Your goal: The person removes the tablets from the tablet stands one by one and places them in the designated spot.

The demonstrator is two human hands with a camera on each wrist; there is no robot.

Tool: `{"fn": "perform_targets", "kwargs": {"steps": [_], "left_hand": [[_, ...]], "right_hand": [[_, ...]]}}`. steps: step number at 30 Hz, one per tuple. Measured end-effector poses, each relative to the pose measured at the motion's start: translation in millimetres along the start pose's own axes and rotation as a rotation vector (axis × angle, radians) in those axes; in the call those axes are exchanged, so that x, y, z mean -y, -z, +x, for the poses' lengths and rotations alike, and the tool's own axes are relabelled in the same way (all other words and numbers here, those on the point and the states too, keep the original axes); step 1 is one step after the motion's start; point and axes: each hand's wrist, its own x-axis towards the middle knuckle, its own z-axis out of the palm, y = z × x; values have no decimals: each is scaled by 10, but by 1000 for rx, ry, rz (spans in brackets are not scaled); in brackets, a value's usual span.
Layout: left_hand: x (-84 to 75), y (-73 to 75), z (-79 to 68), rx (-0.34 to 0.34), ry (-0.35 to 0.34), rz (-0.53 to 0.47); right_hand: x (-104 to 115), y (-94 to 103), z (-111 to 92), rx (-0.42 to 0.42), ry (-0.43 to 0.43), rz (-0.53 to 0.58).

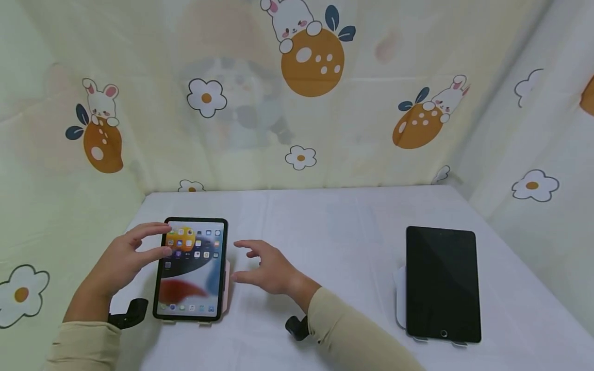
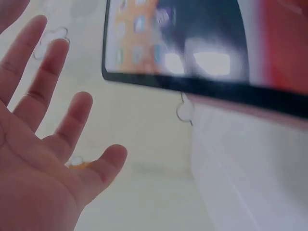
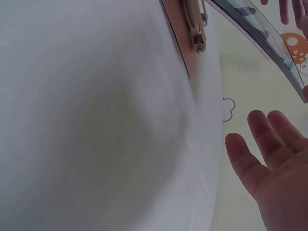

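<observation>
A lit tablet (image 1: 190,278) showing rows of app icons leans on a pink stand (image 1: 226,288) at the left of the table. My left hand (image 1: 127,252) is at its upper left edge, thumb and fingertips by the frame; contact cannot be told. In the left wrist view the fingers of that hand (image 2: 43,130) are spread, with the tablet (image 2: 207,86) beyond them. My right hand (image 1: 269,268) hovers just off the tablet's right side, holding nothing. Its fingers are loosely bent in the right wrist view, where the stand's hinge (image 3: 199,43) also shows.
At the right, a second tablet (image 1: 443,283) with a dark screen leans on a pale stand (image 1: 400,296). A white cloth (image 1: 320,221) covers the table. Patterned curtains (image 1: 246,165) hang behind and at both sides.
</observation>
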Motion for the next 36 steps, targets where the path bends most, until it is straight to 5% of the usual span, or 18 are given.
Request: {"fn": "perform_targets", "kwargs": {"steps": [15, 23, 36], "left_hand": [[299, -1, 116, 63, 127, -106], [376, -107, 184, 137, 157, -248], [414, -154, 264, 170, 182, -336]], "right_hand": [[78, -155, 163, 69, 7, 57], [106, -165, 267, 89, -18, 99], [213, -150, 338, 87, -70, 306]]}}
